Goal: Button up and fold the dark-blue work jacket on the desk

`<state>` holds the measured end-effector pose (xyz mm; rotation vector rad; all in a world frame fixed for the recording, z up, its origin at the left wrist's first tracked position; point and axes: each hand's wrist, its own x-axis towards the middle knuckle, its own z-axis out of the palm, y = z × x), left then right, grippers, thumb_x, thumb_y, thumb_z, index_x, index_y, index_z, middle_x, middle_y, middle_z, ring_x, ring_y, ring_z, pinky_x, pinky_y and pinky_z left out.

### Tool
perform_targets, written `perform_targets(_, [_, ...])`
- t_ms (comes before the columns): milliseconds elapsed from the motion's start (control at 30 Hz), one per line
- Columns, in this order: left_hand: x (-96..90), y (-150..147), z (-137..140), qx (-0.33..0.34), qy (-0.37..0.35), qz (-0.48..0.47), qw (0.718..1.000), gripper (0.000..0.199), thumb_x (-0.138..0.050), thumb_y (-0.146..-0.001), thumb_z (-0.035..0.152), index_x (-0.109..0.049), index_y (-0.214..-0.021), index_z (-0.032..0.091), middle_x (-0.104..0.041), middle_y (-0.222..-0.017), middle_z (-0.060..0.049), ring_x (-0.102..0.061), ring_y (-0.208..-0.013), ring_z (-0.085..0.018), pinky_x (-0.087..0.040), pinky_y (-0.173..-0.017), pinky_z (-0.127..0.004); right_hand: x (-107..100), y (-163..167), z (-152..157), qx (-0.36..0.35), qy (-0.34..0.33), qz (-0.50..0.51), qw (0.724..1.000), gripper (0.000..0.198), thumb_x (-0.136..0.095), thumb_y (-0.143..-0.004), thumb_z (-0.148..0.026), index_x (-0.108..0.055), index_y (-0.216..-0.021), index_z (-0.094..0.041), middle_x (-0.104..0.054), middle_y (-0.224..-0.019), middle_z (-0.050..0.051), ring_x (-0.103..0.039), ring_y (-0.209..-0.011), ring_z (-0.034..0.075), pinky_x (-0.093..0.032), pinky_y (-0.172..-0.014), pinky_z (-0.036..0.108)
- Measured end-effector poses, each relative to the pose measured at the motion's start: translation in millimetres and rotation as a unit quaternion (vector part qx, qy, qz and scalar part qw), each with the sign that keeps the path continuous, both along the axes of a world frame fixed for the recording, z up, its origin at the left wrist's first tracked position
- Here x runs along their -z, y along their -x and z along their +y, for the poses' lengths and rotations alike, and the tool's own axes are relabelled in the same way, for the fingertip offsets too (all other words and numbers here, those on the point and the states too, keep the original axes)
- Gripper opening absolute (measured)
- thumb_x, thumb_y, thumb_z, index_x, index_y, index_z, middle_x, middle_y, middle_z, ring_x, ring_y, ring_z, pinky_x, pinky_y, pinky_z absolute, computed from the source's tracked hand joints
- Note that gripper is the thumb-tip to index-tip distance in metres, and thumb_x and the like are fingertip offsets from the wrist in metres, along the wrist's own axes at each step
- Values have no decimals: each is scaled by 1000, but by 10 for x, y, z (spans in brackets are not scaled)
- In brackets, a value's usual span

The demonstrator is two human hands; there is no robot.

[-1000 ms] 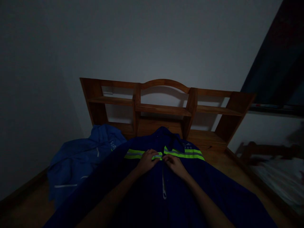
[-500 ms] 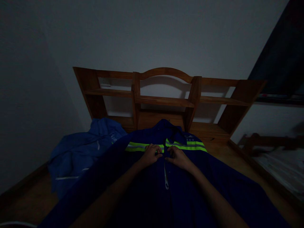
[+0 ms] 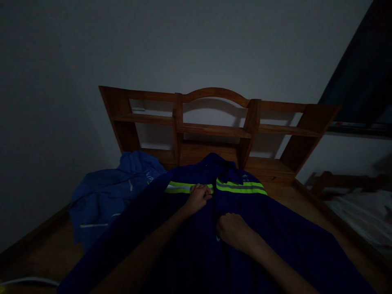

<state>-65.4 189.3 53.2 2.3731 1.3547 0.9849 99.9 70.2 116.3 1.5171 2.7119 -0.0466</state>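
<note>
A dark blue work jacket (image 3: 269, 228) with yellow-green reflective stripes (image 3: 239, 188) lies spread on a wooden bed base, collar toward the headboard. My left hand (image 3: 198, 197) pinches the jacket's front edge just below the left stripe. Lower down the front opening, my right hand (image 3: 232, 230) is closed on the fabric beside a pale zipper end. The light is dim and the fingers' exact grip is hard to make out.
A second, lighter blue garment (image 3: 107, 198) lies crumpled at the left. The wooden headboard (image 3: 214, 130) with open shelves stands against the wall. A second bed with white bedding (image 3: 364, 220) is at the right. A pale cable (image 3: 29, 281) lies at the lower left.
My right hand has slid down the jacket's front opening, away from the stripe. My left hand stays at the stripe. The view has shifted slightly.
</note>
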Motion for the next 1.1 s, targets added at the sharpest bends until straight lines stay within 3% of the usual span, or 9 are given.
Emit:
perform_targets(167, [-112,-74,64,-30,-26,20,999,9,-55,-77,23,-57,-84,18,-60,-87,-2,-46,-90,-20,-26,-78,-33,58,-8,11,-6,10,24,1000,35,-36,-85,-33,-61,-71,-13,-63,-76,10,-61,-70,23,-33,-57,29])
perform_targets(267, [-71,-100,138,-24,-9,-7,1000,8,-53,-76,18,-59,-82,17,-60,-87,-4,-47,-89,-20,-27,-79,-33,53,-12,311,31,33,74,996,41,-34,-86,-40,-61,-70,-14,-63,-76,10,-60,-71,22,-30,-56,28])
perform_targets(400, [87,-92,182,-22,25,-48,998,8,-52,-76,17,-59,-79,15,-59,-80,-4,-51,-79,-16,-33,-75,-28,82,-107,809,115,-7,216,970,32,-35,-85,-30,-62,-80,-15,-63,-79,8,-58,-73,18,-31,-59,26])
perform_targets(533, [156,-64,169,1,62,-101,993,13,-56,-77,25,-57,-82,13,-59,-77,-2,-53,-73,-12,-38,-67,-22,259,-251,1042,54,23,330,942,26,-39,-82,-20,-65,-86,-18,-63,-80,1,-56,-74,12,-36,-66,22])
perform_targets(633, [146,-57,160,25,88,-156,983,15,-58,-77,26,-57,-83,13,-59,-76,-2,-55,-72,-11,-39,-66,-21,393,-316,1066,7,6,366,931,28,-43,-79,-16,-68,-90,-22,-62,-87,-2,-56,-81,11,-37,-76,22])
perform_targets(867, [46,-61,103,10,106,-175,979,17,-57,-77,28,-56,-85,13,-60,-77,-2,-56,-74,-13,-40,-70,-23,466,-294,1047,15,-24,374,927,31,-46,-78,-14,-69,-97,-24,-60,-95,0,-54,-88,12,-38,-82,25])
perform_targets(1000, [-62,-83,19,11,154,-233,960,16,-57,-76,27,-55,-81,12,-62,-73,-3,-57,-66,-12,-42,-65,-24,441,-267,1020,24,-48,422,905,26,-48,-81,-18,-69,-97,-21,-61,-93,3,-55,-84,12,-40,-78,24])
perform_targets(1100, [-87,-150,-21,-6,236,-351,906,19,-60,-73,27,-53,-77,10,-63,-72,-6,-58,-61,-13,-44,-58,-25,414,-247,1003,20,-63,468,881,22,-50,-83,-23,-69,-93,-18,-61,-91,4,-55,-78,11,-41,-72,23])
